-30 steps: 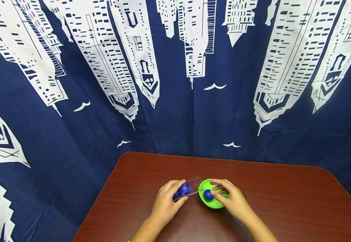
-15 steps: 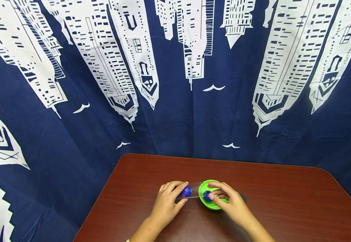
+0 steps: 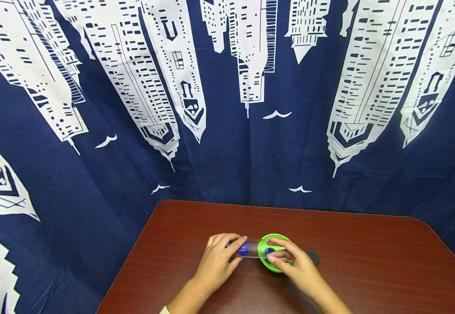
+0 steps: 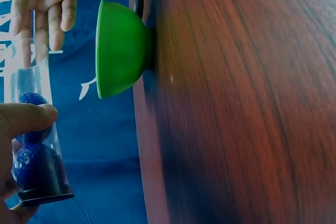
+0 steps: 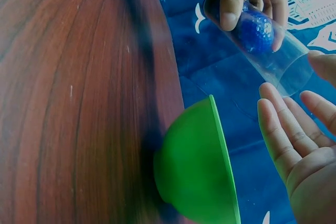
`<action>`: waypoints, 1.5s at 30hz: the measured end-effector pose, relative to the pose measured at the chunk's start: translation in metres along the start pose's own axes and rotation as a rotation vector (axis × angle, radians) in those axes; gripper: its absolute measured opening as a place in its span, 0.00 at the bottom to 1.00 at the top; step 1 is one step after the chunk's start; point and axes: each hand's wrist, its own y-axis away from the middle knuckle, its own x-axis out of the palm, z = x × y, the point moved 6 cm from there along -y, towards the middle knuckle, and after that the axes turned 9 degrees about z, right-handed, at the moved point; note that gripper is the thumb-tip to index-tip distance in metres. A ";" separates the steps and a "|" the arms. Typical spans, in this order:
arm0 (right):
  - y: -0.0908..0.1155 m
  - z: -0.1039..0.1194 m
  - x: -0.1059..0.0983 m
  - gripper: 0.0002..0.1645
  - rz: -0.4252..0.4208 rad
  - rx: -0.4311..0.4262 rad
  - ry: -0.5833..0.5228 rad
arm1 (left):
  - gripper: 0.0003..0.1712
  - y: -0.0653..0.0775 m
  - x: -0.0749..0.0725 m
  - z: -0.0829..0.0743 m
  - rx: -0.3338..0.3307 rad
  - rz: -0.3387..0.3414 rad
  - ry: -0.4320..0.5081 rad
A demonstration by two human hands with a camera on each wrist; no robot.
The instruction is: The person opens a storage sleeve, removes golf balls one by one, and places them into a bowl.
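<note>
Transparent tube (image 3: 255, 248) is held above the table (image 3: 368, 261), between the person's two hands and with its mouth toward the right. Left hand (image 3: 213, 264) grips it, thumb on one side and fingers on the other. Two blue balls (image 4: 35, 167) sit one after another inside, near the black end cap (image 4: 47, 196). One second ago the tube is tilted, its mouth pointing up and close to the rim of the green bowl (image 5: 194, 166); now it lies nearly level, and from the head camera its mouth overlaps the bowl.

Right hand (image 3: 299, 265) holds nothing; its fingers are stretched and spread, and the thumb is at the edge of the tube's mouth. Whether it presses there, I cannot tell. In the earlier frame these fingers are above the bowl, beside the third blue ball (image 3: 269, 251). This ball is seen in the bowl, now partly behind the tube's mouth and the fingers.

The bowl stands upright on the table. Beyond the right hand, a dark round object (image 3: 313, 258) shows more of itself than before. Farthest, behind the table, hangs a blue cloth (image 3: 251, 165) with white upside-down towers and birds.
</note>
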 end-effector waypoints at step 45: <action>0.004 -0.009 0.009 0.26 0.054 0.127 -0.158 | 0.31 -0.005 0.000 -0.006 0.150 0.092 -0.224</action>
